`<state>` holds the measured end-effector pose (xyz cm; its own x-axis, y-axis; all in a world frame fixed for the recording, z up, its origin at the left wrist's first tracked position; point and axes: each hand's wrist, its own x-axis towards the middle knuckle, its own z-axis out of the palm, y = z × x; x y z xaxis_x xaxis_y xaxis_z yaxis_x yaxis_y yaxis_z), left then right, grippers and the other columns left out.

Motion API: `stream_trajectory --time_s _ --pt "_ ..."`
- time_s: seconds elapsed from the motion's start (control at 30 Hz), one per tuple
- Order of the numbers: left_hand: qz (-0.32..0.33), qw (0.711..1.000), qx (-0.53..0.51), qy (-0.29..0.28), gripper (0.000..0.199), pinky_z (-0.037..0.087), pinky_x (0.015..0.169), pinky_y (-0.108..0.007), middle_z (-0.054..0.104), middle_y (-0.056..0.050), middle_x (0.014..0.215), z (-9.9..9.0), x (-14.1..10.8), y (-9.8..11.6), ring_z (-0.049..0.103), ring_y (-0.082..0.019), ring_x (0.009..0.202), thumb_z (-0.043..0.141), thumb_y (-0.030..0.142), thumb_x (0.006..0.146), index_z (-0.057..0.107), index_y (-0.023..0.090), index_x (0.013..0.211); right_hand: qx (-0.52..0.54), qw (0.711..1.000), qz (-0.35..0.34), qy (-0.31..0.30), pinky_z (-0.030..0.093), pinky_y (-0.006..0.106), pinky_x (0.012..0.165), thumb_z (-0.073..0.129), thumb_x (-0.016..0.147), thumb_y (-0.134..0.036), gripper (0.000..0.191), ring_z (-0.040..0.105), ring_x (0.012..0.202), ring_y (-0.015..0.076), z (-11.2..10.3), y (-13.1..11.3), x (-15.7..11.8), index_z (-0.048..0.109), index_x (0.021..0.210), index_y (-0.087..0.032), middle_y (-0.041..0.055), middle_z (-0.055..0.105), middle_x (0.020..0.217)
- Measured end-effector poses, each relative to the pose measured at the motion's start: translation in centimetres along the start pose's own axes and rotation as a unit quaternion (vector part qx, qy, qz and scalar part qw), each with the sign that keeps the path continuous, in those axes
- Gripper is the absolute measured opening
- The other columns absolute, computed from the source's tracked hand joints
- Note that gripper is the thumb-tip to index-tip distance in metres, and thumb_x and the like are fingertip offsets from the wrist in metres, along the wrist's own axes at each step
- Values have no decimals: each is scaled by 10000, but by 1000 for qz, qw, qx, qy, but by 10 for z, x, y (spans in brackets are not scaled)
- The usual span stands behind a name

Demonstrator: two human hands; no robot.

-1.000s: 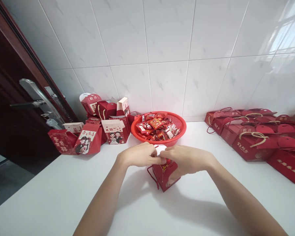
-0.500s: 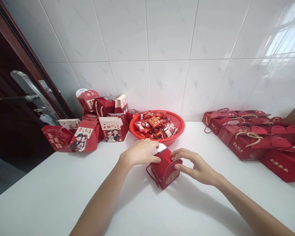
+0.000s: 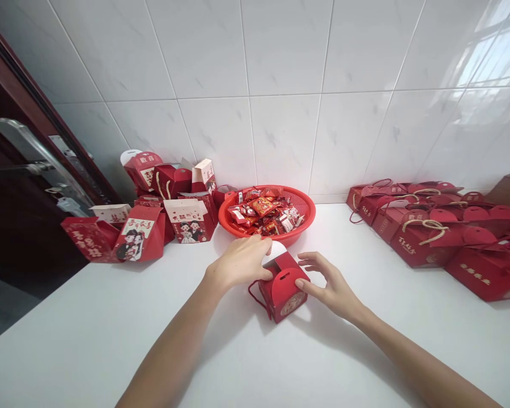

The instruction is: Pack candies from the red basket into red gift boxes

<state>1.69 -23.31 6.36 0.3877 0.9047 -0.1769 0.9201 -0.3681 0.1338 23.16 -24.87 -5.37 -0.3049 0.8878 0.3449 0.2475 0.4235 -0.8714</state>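
Note:
A small red gift box (image 3: pixel 294 301) with gold print stands on the white table in front of me, its front rounded flap (image 3: pixel 283 288) folded inward over the top. My left hand (image 3: pixel 241 264) grips the box from the left, thumb on the near top edge and fingers at the pale back flap (image 3: pixel 279 247). The thumb of my right hand (image 3: pixel 332 288) presses on the front flap, while its other fingers are spread beside the right side. A dark red cord (image 3: pixel 259 300) loops out at the box's left. What lies inside the box is hidden.
Behind the box sits a red plastic basket (image 3: pixel 309 212) of wrapped candies (image 3: pixel 263 207). Several open printed boxes (image 3: pixel 140 235) stand at the left, near a dark door with a metal handle (image 3: pixel 46 158). Closed red boxes (image 3: pixel 423 243) with cord handles line the right, along the tiled wall.
The front flap, upright before, now leans inward over the box top. My right thumb has pushed it in, and the right fingers have come off the top panel. The view shifted slightly.

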Motion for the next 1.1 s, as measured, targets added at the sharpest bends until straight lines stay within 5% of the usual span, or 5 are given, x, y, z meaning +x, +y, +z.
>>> stream_trajectory --time_s 0.2,0.43,0.73,0.87,1.1 --pt "107 994 -8 19 132 352 597 -287 639 -7 895 -3 -5 5 600 -195 791 590 224 800 530 217 917 35 999 8 -29 521 422 947 639 873 -431 353 644 1049 232 2 -5 -2 559 1158 -239 79 642 1204" --pt "128 990 -59 -9 240 387 640 -285 662 -31 893 0 -5 7 617 -209 825 469 341 927 618 232 1079 47 998 35 -13 524 420 940 664 842 -476 394 645 1066 246 5 -2 -1 566 1127 -221 90 641 1185" --pt "61 994 -63 -58 251 428 738 -294 590 -52 958 3 -4 4 579 -251 972 584 388 832 689 263 1023 54 991 120 -15 492 464 998 506 895 -391 385 619 1144 251 0 26 8 602 1228 -223 102 637 1273" --pt "58 992 -63 -94 182 427 706 -281 606 -39 909 2 -5 5 583 -249 964 557 333 847 659 266 982 28 995 66 -70 463 471 1033 587 774 -255 443 559 1248 279 -2 35 11 637 1214 -239 93 609 1341" --pt "73 988 -68 -120 328 451 786 -280 629 -36 1036 -1 1 -1 565 -250 1062 566 360 849 628 303 1166 95 986 79 -110 525 338 789 599 801 -295 158 651 832 177 -3 29 13 635 895 -173 62 703 982"
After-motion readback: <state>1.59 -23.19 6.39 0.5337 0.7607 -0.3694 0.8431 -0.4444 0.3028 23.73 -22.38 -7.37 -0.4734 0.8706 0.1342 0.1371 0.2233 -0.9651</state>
